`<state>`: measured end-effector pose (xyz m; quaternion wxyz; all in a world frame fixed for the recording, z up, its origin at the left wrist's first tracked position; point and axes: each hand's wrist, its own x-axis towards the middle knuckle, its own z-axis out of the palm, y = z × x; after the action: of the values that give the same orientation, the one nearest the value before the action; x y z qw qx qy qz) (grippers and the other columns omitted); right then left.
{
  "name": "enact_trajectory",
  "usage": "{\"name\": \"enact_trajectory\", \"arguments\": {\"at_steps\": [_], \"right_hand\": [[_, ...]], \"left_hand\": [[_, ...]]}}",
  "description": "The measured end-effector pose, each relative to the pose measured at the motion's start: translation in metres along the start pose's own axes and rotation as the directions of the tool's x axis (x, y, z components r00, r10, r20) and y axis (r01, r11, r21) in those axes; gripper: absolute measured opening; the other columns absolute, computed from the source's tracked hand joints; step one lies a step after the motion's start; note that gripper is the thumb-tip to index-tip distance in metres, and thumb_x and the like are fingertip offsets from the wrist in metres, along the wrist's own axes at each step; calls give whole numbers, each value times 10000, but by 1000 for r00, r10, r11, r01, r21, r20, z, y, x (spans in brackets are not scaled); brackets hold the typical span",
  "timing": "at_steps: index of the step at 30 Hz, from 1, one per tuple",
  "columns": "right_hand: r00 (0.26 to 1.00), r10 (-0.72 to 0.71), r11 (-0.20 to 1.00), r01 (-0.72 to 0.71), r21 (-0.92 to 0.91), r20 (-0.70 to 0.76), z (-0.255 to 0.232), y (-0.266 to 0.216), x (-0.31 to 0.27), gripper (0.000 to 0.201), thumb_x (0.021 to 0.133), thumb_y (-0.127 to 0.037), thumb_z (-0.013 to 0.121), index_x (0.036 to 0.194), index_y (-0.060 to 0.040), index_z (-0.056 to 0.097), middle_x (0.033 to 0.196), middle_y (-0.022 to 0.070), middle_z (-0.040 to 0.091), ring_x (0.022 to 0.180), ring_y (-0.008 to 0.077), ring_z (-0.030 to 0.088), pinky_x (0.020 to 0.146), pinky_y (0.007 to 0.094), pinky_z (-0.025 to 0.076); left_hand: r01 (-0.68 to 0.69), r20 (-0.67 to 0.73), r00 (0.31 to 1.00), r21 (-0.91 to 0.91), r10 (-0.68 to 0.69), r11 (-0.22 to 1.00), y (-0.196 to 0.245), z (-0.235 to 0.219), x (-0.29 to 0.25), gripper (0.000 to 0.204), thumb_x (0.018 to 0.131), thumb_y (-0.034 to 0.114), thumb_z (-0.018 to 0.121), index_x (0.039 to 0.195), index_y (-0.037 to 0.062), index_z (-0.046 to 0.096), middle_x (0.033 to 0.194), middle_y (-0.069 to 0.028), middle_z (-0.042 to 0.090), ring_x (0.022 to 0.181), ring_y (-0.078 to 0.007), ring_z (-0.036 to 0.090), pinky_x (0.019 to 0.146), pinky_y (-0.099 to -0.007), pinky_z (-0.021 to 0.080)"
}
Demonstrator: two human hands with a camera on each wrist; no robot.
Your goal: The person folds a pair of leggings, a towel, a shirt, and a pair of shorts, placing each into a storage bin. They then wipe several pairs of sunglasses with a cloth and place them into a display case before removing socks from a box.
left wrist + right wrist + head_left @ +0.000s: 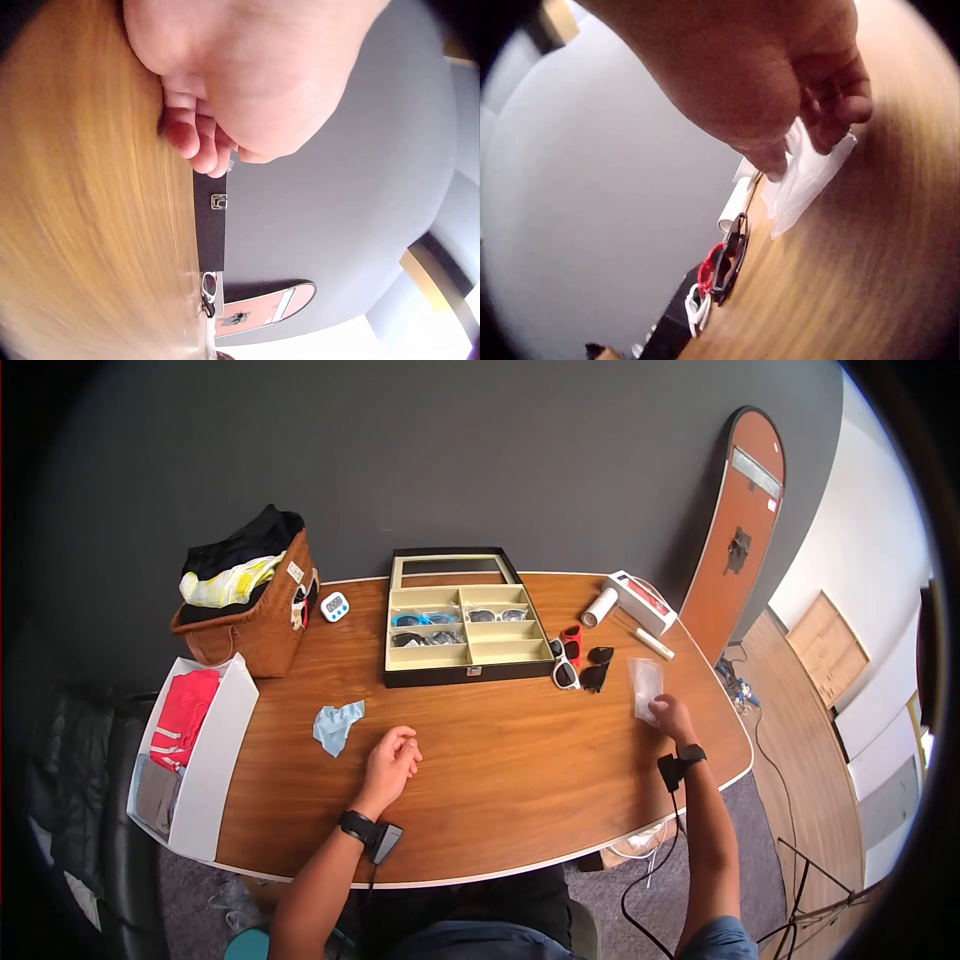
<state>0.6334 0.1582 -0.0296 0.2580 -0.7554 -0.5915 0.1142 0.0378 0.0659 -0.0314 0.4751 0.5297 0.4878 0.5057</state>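
Note:
At the table's right side my right hand (672, 718) pinches the near end of a clear plastic bag (647, 678). In the right wrist view the whitish bag (802, 187) spreads out from between thumb and fingers over the wood. My left hand (392, 765) rests at the front middle of the table, fingers loosely curled around nothing. White sunglasses (565, 668), red sunglasses (572, 643) and black sunglasses (597, 669) lie together left of the bag. An open black display case (470, 675) holds several bagged sunglasses in its cream compartments.
A light blue cloth (338, 726) lies left of my left hand. Around the table stand a white box of folded clothes (215, 780), a brown basket (270, 630), a white timer (335, 607), a white roll (600, 607), a white box (645, 603) and a white stick (655, 644).

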Motion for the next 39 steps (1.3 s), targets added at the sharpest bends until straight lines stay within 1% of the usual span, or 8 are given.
{"name": "enact_trajectory", "arguments": {"at_steps": [5,13,19,25,27,32,37,39], "right_hand": [[990,-18,922,-39,-384,-142,-37,-92,-39,417,850,-409,688,1136,-108,655,945,204,657,958,377,636,826,461,511],[942,-315,943,296,149,119,23,-211,3,303,885,-283,662,1054,-31,666,807,175,665,776,309,654,706,372,505],[862,-477,879,471,74,171,94,-306,67,303,866,-256,620,1061,-30,673,873,205,674,858,365,658,780,423,508],[854,-501,846,517,-130,138,153,-340,125,315,846,-263,620,1104,-95,684,1099,197,650,1064,349,601,931,436,492],[835,-435,822,521,-231,337,171,-340,149,293,844,-258,622,1090,-118,699,1155,174,634,1106,340,582,943,424,491],[844,-380,744,522,-417,380,185,-340,169,230,839,-249,646,1044,-176,722,1212,109,590,1181,331,522,993,420,450],[803,-587,704,570,-423,105,122,-366,118,190,860,-269,648,985,-141,714,1169,107,584,1103,321,551,954,426,448],[705,-692,699,708,-101,156,94,-375,103,170,876,-222,639,945,-76,691,1104,133,602,1057,327,574,923,423,462]], "left_hand": [[-2,16,1000,-31,3,1000,2,2,-4,143,1001,120,498,1096,20,536,748,-21,587,583,-49,502,526,-201,421],[-54,-11,998,92,56,994,4,6,-6,135,973,150,574,1022,24,581,713,0,608,611,-52,555,539,-220,449],[-44,19,999,49,44,998,-1,5,-5,80,987,88,527,1029,22,546,778,5,570,654,-49,547,555,-206,447],[-54,2,999,78,54,996,-7,1,-5,70,973,70,544,1019,18,553,790,0,597,667,-55,577,570,-214,471],[-52,-23,998,82,54,995,-1,1,-4,66,967,65,549,1006,12,558,775,-8,608,655,-54,580,570,-214,475],[-94,-13,995,93,96,991,-4,0,-4,55,961,55,549,984,8,565,749,-17,608,649,-54,581,573,-216,478],[-62,-38,997,38,63,997,-1,3,-6,88,943,105,596,964,20,590,710,-24,607,632,-72,563,594,-247,470],[-111,-75,991,-18,109,994,-6,4,-4,94,939,108,608,950,16,595,717,-9,600,635,-61,548,601,-234,467]]}}
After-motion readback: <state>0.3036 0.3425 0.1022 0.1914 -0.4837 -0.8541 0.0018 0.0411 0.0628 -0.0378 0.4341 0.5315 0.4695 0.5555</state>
